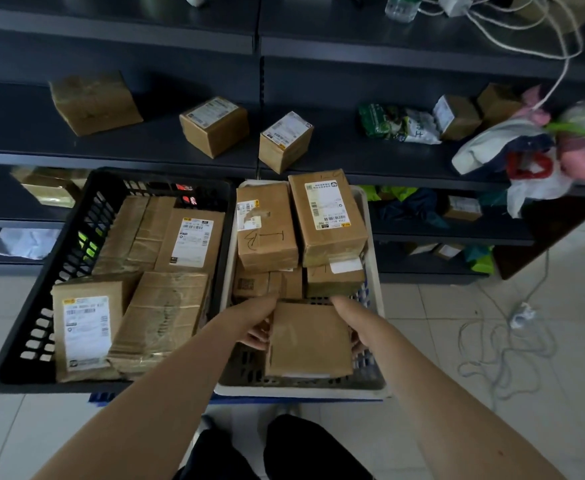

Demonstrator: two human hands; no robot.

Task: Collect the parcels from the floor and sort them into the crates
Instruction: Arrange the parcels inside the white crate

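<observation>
A plain brown cardboard parcel sits low in the near end of the white crate. My left hand grips its left edge and my right hand its right edge, fingers tucked under it. Farther back in the white crate lie several taped boxes, the tallest with a white label. The black crate to the left holds several larger labelled parcels.
Dark metal shelves run behind the crates, with boxes, a green-printed bag and a bundle of clothes and bags. White cable coils on the tiled floor to the right. My knees are below the crates.
</observation>
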